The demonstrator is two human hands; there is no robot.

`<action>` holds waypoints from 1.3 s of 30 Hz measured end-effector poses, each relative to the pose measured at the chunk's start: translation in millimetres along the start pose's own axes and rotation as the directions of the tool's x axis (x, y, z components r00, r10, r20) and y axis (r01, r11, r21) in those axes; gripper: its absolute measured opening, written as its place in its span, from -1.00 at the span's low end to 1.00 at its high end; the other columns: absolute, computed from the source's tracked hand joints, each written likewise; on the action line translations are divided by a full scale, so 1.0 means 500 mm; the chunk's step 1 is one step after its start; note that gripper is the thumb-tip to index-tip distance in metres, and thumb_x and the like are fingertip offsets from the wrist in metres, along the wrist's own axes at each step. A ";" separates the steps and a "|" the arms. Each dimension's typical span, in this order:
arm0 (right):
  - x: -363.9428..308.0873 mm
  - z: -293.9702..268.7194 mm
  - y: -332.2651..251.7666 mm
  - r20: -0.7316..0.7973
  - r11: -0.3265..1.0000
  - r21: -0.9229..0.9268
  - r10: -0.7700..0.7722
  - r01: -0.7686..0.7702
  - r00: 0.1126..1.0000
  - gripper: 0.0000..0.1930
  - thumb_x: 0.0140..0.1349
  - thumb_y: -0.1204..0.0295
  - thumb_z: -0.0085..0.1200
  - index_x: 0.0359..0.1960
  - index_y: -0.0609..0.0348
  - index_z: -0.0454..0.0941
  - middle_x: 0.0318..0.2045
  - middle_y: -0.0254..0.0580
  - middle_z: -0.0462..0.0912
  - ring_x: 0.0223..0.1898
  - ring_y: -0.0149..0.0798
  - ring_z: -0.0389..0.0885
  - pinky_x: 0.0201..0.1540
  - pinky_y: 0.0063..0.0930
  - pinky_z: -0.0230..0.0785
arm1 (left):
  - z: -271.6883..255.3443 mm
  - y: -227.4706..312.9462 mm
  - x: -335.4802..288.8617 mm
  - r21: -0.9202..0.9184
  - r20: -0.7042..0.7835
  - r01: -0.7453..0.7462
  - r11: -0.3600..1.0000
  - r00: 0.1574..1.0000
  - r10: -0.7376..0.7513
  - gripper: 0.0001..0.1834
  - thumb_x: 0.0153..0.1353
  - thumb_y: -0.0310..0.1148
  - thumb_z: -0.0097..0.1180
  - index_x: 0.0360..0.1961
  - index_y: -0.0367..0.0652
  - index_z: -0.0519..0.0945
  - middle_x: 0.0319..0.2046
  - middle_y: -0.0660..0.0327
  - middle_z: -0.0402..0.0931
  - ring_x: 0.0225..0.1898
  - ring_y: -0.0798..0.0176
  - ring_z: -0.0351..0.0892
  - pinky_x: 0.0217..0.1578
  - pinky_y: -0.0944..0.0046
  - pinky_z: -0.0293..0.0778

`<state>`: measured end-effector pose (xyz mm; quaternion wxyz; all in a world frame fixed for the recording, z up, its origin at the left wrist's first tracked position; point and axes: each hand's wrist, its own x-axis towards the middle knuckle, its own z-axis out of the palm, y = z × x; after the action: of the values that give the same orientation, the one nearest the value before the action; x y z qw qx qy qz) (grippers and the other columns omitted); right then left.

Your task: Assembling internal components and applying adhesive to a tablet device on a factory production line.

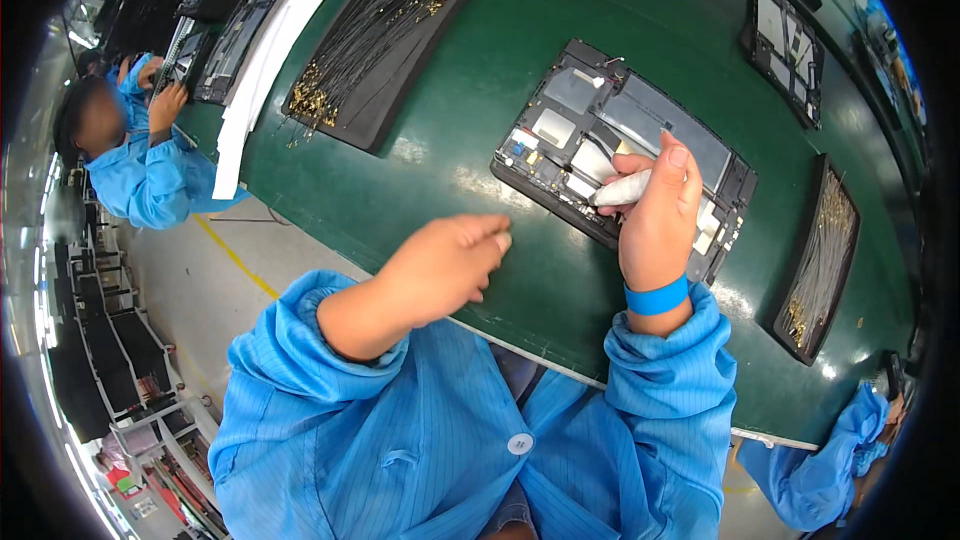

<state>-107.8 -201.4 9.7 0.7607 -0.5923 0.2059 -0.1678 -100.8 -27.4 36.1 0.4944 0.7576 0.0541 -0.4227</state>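
Note:
An opened tablet-like device (560,128) lies on the green table in front of me, its batteries and circuit boards exposed. My right hand (660,205), with a blue band at the wrist, is closed round a white, wrapped, pen-shaped tool (622,190). The tool's narrow tip points down at the device's near edge, and the fingers hide its other end. To the left of the device, above the table's front edge, is my left hand (435,270). Its thumb and forefinger come together, the other fingers curled; anything between them is too small to make out.
A black tray (400,90) of thin black cables with gold ends stands at the left. Another tray of grey cables (822,260) lies at the right, below a second opened device (787,50). White sheets (262,70) lie far left, near a co-worker in blue (150,175).

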 end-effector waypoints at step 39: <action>0.092 0.035 -0.044 0.355 0.457 -0.885 0.541 0.088 0.762 -0.57 0.00 0.15 -0.12 -0.12 0.13 0.38 -0.24 0.07 0.46 -0.19 -0.06 0.43 -0.14 -0.44 0.24 | 0.020 0.016 0.086 -0.270 0.052 -0.003 0.963 0.999 0.017 -0.68 0.07 -0.19 -0.06 -0.62 -0.24 0.39 -0.69 0.28 0.29 -0.71 0.42 0.31 -0.69 0.45 0.36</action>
<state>-59.7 -215.2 29.7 0.3954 -0.8746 0.0933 0.2644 -75.1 -53.9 10.5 0.5963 0.6720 0.0939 -0.4291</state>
